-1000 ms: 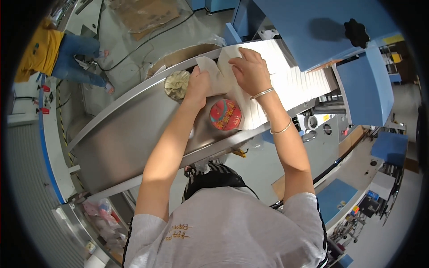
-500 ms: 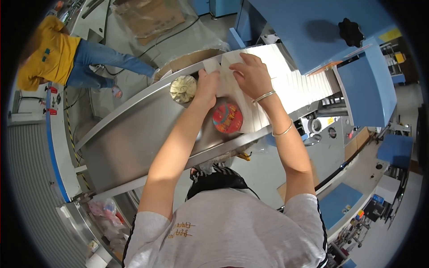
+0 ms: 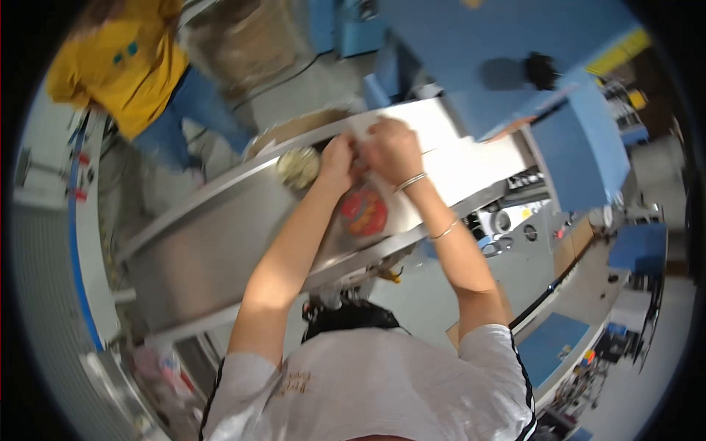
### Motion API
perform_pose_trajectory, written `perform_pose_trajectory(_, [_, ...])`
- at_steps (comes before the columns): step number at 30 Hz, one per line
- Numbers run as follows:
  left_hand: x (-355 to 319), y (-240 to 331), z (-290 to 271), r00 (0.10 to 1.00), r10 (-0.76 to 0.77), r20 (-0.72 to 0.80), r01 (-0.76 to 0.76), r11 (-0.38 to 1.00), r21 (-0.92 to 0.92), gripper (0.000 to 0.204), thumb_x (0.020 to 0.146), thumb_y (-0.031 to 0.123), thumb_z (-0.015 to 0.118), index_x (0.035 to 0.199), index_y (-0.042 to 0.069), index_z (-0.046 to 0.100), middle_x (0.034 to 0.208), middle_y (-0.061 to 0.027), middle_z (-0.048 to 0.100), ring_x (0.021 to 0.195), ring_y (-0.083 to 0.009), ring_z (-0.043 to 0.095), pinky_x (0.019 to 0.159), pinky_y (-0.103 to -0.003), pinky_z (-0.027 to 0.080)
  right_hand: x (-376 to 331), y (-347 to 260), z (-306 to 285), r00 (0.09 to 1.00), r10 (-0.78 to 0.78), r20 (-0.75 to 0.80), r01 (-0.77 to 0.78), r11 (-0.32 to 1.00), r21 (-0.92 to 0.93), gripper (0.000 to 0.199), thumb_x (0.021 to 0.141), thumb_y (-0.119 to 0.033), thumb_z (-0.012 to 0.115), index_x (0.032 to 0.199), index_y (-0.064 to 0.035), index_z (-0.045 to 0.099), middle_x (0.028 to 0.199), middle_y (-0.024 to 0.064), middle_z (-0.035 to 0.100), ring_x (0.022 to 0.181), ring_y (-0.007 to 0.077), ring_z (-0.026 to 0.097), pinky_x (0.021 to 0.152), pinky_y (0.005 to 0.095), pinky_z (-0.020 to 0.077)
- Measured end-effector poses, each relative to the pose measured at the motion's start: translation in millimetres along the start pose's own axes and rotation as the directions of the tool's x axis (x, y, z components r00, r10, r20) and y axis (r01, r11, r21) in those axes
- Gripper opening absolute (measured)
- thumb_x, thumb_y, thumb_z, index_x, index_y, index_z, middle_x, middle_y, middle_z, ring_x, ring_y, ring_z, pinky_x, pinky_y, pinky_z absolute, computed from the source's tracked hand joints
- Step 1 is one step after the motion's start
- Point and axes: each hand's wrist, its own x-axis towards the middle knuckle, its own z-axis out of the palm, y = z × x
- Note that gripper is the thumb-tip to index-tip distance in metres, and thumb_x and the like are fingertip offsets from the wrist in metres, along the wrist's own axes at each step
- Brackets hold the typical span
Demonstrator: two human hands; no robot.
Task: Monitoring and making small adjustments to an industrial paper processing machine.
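Two bare hands are held close together at the left end of a bright row of thin, white, paper-like sheets [image 3: 471, 162], which is spread across a long, brushed-metal desk [image 3: 198, 257] with raised rims. The left hand [image 3: 339, 163] is set at the very end of the row, its fingers bent inward; the right hand [image 3: 393, 151] is placed over the sheets, its fingers half curled and badly blurred. Whether anything is gripped by either, and how far the fingers are parted, cannot be told.

The step in hand is judged to be a handling of the sheets at that end, with both hands used at one spot. For the next move, light finger control seems to be called for, so that thin edges are not creased and neighbouring objects are not knocked.

Just left of the left hand, a round, crinkled, gold-coloured object [image 3: 298, 167] is set near the far rim; nearer the body, a round, red object with yellow markings [image 3: 364, 212] is set beside the sheets.

At the right, the row is bordered by a large, blue, boxy machine [image 3: 456, 59] fitted with a black knob [image 3: 541, 71]. Beyond the far rim, a brown cardboard box [image 3: 309, 125] and a co-worker in a yellow shirt [image 3: 121, 66] are seen.
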Motion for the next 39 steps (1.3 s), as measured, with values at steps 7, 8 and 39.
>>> perform_pose_trajectory(7, [29,-20,-55,0.992,-0.036,0.121,0.021,0.993,0.118,0.025,0.076,0.023,0.042,0.095,0.009,0.051,0.092,-0.0045,0.054,0.085,-0.0184,0.051,0.066,-0.03,0.044,-21,-23,11,0.999,-0.025,0.042,0.026,1.0,-0.017,0.019,0.059,-0.017,0.055,0.078,-0.0157,0.06,0.101,0.0097,0.051,0.099,0.0263,0.044,0.078,0.0354,0.0364])
perform_pose_trajectory(8, [27,-21,-52,0.99,-0.041,0.132,0.015,0.981,0.192,0.027,0.077,0.025,0.04,0.096,0.008,0.05,0.093,-0.0043,0.053,0.085,-0.018,0.051,0.067,-0.032,0.044,-23,-24,7,0.998,0.001,0.067,0.0,1.0,-0.018,0.02,0.058,-0.017,0.056,0.077,-0.0159,0.06,0.103,0.0093,0.05,0.1,0.0255,0.043,0.079,0.0348,0.0356])
perform_pose_trajectory(39, [0,-18,-32,0.997,0.047,-0.056,-0.043,0.997,0.068,0.018,0.073,0.021,0.048,0.088,0.011,0.049,0.093,-0.0035,0.043,0.087,-0.0196,0.039,0.065,-0.04,0.044,-61,-42,-239,0.372,0.686,-0.626,-0.054,0.689,0.723,0.046,0.083,-0.015,0.043,0.123,-0.002,0.024,0.075,0.0022,0.05,0.058,0.0065,0.036,0.053,0.0174,0.0312])
